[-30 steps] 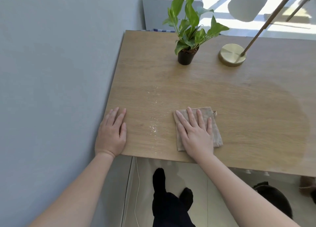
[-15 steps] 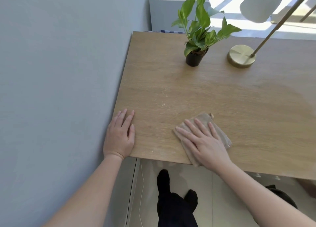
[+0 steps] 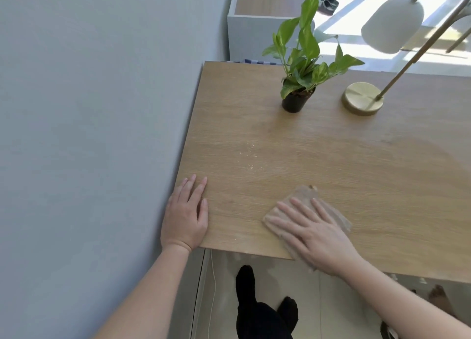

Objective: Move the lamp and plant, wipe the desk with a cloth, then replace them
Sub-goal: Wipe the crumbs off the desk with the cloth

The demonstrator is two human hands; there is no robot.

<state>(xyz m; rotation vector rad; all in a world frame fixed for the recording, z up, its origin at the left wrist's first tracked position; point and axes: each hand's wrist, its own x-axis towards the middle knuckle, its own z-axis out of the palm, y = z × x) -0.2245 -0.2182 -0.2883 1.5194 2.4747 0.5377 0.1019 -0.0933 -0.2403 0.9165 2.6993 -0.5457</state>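
A beige cloth [image 3: 300,194] lies on the wooden desk [image 3: 318,157] at its near edge, partly hanging over it. My right hand [image 3: 316,233] presses flat on the cloth, fingers spread. My left hand [image 3: 187,212] rests flat on the desk's near left corner, holding nothing. A green plant in a small black pot [image 3: 295,101] stands at the back of the desk. To its right stands the lamp with a round brass base [image 3: 362,99], a slanted brass stem and a white shade [image 3: 391,23]. Pale crumbs [image 3: 251,160] speckle the wood between my hands and the plant.
A grey wall [image 3: 89,122] runs along the desk's left edge. A white cabinet [image 3: 254,19] stands behind the desk. A darker damp patch [image 3: 413,175] covers the desk's right side. Below the near edge are my black-socked feet [image 3: 265,305] and a thin white cable [image 3: 212,287].
My right hand has slid the cloth toward the desk's near edge and turned it, so a corner now hangs over. My left hand has stayed flat at the corner.
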